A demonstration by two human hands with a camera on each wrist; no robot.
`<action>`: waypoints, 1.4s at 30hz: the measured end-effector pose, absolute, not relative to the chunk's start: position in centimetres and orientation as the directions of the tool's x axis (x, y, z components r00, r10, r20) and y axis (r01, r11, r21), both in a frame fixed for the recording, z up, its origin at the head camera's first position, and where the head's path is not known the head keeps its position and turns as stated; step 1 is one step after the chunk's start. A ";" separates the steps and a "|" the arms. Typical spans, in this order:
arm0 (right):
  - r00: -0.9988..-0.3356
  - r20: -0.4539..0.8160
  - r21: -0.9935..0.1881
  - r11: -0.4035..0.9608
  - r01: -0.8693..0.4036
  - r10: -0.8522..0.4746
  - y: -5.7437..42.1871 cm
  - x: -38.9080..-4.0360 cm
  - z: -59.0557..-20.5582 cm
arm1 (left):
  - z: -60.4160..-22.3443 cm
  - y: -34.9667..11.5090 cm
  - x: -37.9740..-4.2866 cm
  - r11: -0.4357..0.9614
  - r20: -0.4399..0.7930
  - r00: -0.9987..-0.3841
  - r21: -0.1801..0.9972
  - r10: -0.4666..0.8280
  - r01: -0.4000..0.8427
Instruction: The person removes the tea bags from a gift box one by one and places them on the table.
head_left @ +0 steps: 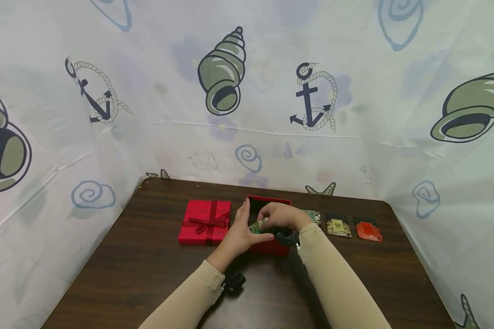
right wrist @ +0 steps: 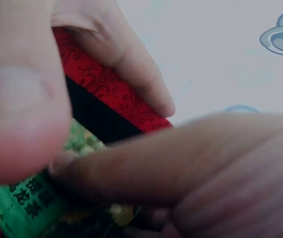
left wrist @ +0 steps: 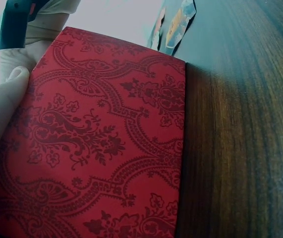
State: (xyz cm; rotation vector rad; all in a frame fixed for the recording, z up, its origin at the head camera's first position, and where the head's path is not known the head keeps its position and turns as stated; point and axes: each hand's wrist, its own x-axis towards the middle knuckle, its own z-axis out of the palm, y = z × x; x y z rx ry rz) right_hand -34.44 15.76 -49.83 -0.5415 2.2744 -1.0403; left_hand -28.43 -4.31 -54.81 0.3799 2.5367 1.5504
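Note:
A red gift box (head_left: 273, 246) with a dark inside stands uncovered at the back middle of the table. My left hand (head_left: 239, 234) rests on its near left corner, fingers straight along the left wall and thumb stretched over the front rim. The left wrist view shows that thumb beside the patterned red wall (left wrist: 91, 134). Over the opening, my right hand (head_left: 281, 215) pinches a green tea packet (head_left: 257, 227) between thumb and finger. In the right wrist view dark Chinese characters mark the green packet (right wrist: 29, 201), partly hidden by the fingers.
Left of the box lies its red lid (head_left: 201, 210) with a ribbon bow. To the right, a greenish packet (head_left: 314, 216), a yellowish packet (head_left: 338, 226) and an orange packet (head_left: 367, 229) lie in a row. A printed curtain (head_left: 271, 151) hangs behind the brown table (head_left: 148, 256).

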 end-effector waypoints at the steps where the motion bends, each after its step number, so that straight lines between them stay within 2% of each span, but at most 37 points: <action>1: -0.747 -0.331 -0.780 0.612 -0.127 -0.577 15.8 -34.5 -49.9 | -54.8 -4.3 -28.5 0.437 0.009 -0.957 0.888 0.289 0.141; 13: -0.772 -0.203 -0.923 0.381 -0.055 -0.602 16.4 -34.6 -50.2 | -55.0 -4.4 -28.7 0.420 0.025 -0.956 0.895 0.293 0.153; 19: -0.776 -0.185 -0.931 0.360 -0.058 -0.603 16.4 -34.3 -50.1 | -54.9 -4.5 -28.9 0.399 0.023 -0.958 0.906 0.285 0.141; 24: -0.766 -0.166 -0.911 0.393 -0.121 -0.621 16.8 -33.9 -50.3 | -55.0 -4.5 -28.7 0.401 0.024 -0.956 0.904 0.293 0.145; 31: -0.855 -0.080 -0.925 0.358 -0.128 -0.512 17.6 -33.1 -50.6 | -55.1 -4.3 -28.7 0.402 0.019 -0.958 0.905 0.285 0.138; 38: -0.903 0.036 -0.987 0.126 -0.099 -0.428 17.8 -31.8 -51.0 | -55.1 -4.3 -28.8 0.400 0.021 -0.961 0.907 0.274 0.134; 42: -0.909 0.127 -0.982 0.080 -0.172 -0.397 17.6 -31.3 -51.4 | -55.2 -4.3 -28.8 0.408 0.018 -0.962 0.903 0.274 0.133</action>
